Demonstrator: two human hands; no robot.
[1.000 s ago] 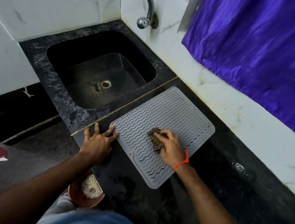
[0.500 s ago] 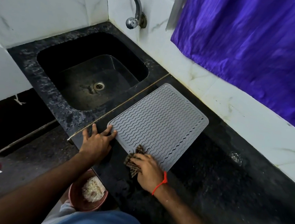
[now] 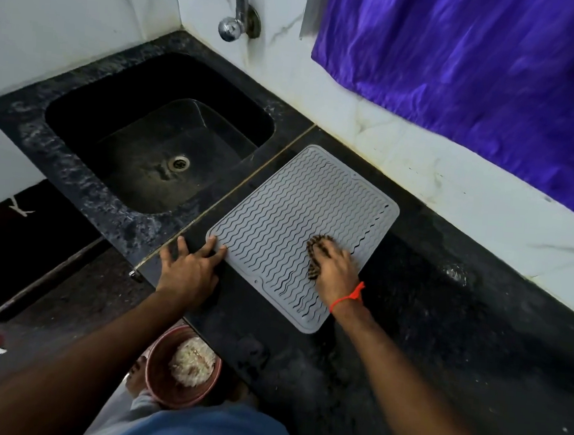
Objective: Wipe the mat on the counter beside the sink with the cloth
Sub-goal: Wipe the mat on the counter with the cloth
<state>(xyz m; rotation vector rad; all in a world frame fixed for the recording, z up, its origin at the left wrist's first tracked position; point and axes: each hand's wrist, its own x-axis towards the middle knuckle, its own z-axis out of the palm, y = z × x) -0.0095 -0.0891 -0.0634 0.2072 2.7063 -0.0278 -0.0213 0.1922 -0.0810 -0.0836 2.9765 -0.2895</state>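
A grey mat (image 3: pixel 289 217) with wavy ridges lies on the black counter (image 3: pixel 441 332), just right of the sink (image 3: pixel 154 138). My right hand (image 3: pixel 336 272), with a red thread at the wrist, presses a dark brown striped cloth (image 3: pixel 314 253) onto the mat's right part. Only the cloth's left edge shows from under the fingers. My left hand (image 3: pixel 189 268) lies flat on the counter with fingers spread, its fingertips touching the mat's near-left corner.
A metal tap (image 3: pixel 234 21) juts from the white tiled wall above the sink. A purple curtain (image 3: pixel 478 78) hangs over the wall at the right. Below the counter's front edge a reddish bowl (image 3: pixel 163 379) holds something white.
My right hand has slid the cloth from the mat's near edge back up and to the right across the mat. The left hand stays at the corner.
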